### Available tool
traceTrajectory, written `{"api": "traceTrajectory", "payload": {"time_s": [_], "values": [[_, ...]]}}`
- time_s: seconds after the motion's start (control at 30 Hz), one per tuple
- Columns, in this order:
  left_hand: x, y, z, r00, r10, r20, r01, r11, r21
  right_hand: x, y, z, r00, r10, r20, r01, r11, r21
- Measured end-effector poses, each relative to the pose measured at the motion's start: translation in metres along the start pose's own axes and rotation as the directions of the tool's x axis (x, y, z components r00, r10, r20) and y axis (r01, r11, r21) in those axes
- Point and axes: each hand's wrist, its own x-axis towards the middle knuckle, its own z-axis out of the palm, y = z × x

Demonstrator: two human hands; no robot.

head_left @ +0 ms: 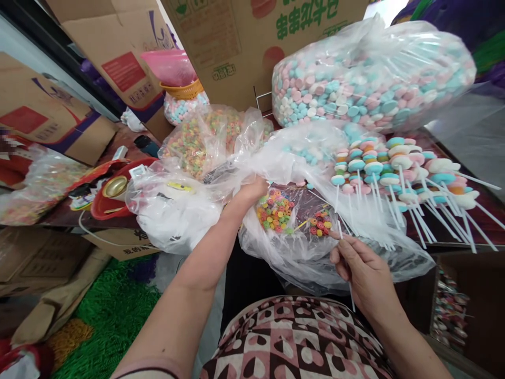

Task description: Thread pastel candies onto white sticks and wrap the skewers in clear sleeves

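Observation:
My left hand (252, 190) reaches into a clear plastic bag (300, 252), its fingers hidden inside the folds beside a small heap of colourful ring candies (275, 211). My right hand (361, 269) is closed in a pinch on a thin white stick (340, 230), whose tip points at a second small cluster of ring candies (320, 223). To the right lies a pile of finished sticks threaded with pastel candies (394, 168), stick ends pointing toward me.
A large bag of pastel round candies (371, 73) sits at the back right before cardboard boxes (244, 42). A bag of mixed ring candies (201, 142), a red tin with a gold lid (114, 190) and a pink basket (171, 66) lie left. Green matting (110, 316) covers the floor.

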Motion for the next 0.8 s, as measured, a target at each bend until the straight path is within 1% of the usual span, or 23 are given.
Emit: {"api": "traceTrajectory", "payload": {"time_s": [0.1, 0.2, 0.27, 0.3, 0.37, 0.4, 0.43, 0.47, 0.5, 0.53, 0.57, 0.6, 0.67, 0.7, 0.73, 0.8], "values": [[-0.004, -0.004, 0.002, 0.999, 0.042, 0.025, -0.043, 0.998, 0.047, -0.001, -0.001, -0.001, 1.000, 0.002, -0.002, -0.002, 1.000, -0.004], [-0.012, -0.009, 0.000, 0.998, 0.049, 0.034, -0.051, 0.996, 0.077, -0.001, -0.001, -0.002, 1.000, 0.003, -0.003, -0.003, 1.000, -0.010], [-0.017, -0.012, -0.002, 0.998, 0.056, 0.019, -0.058, 0.995, 0.083, 0.000, -0.001, -0.003, 1.000, 0.000, 0.006, 0.000, 1.000, -0.030], [-0.020, -0.013, -0.003, 0.998, 0.066, -0.005, -0.066, 0.995, 0.075, 0.001, -0.001, -0.002, 1.000, 0.000, 0.016, 0.000, 0.999, -0.045], [-0.027, -0.012, -0.004, 0.990, 0.102, -0.100, -0.103, 0.995, -0.008, 0.005, -0.003, 0.000, 0.999, 0.012, 0.046, -0.008, 0.997, -0.083], [-0.031, -0.010, -0.004, 0.981, 0.117, -0.156, -0.133, 0.987, -0.095, 0.008, -0.004, 0.002, 0.998, 0.019, 0.060, -0.013, 0.994, -0.110], [-0.037, -0.007, -0.002, 0.972, 0.117, -0.202, -0.161, 0.963, -0.218, 0.012, -0.006, 0.005, 0.997, 0.023, 0.076, -0.012, 0.990, -0.144], [-0.044, -0.003, 0.001, 0.968, 0.103, -0.227, -0.184, 0.910, -0.370, 0.016, -0.009, 0.008, 0.995, 0.019, 0.093, -0.001, 0.982, -0.186], [-0.051, 0.003, 0.004, 0.973, 0.075, -0.220, -0.184, 0.825, -0.535, 0.021, -0.011, 0.013, 0.994, 0.006, 0.110, 0.020, 0.972, -0.234], [-0.060, 0.009, 0.008, 0.984, 0.042, -0.171, -0.151, 0.703, -0.695, 0.026, -0.014, 0.017, 0.992, -0.015, 0.127, 0.050, 0.958, -0.283], [-0.070, 0.016, 0.013, 0.995, 0.029, -0.099, -0.099, 0.556, -0.825, 0.031, -0.016, 0.022, 0.989, -0.039, 0.144, 0.085, 0.940, -0.330], [-0.080, 0.022, 0.017, 0.999, 0.031, -0.042, -0.051, 0.417, -0.908, 0.035, -0.018, 0.027, 0.985, -0.063, 0.158, 0.118, 0.922, -0.369], [-0.098, 0.034, 0.026, 0.999, 0.039, 0.036, 0.027, 0.204, -0.979, 0.042, -0.019, 0.036, 0.977, -0.100, 0.187, 0.170, 0.897, -0.408], [-0.106, 0.039, 0.030, 0.997, 0.044, 0.059, 0.053, 0.123, -0.991, 0.044, -0.019, 0.039, 0.974, -0.115, 0.197, 0.187, 0.896, -0.403], [-0.113, 0.043, 0.033, 0.996, 0.052, 0.077, 0.074, 0.065, -0.995, 0.045, -0.018, 0.041, 0.972, -0.127, 0.200, 0.197, 0.901, -0.387], [-0.123, 0.046, 0.036, 0.991, 0.077, 0.107, 0.108, -0.008, -0.994, 0.045, -0.016, 0.042, 0.975, -0.139, 0.176, 0.192, 0.921, -0.340]]}}
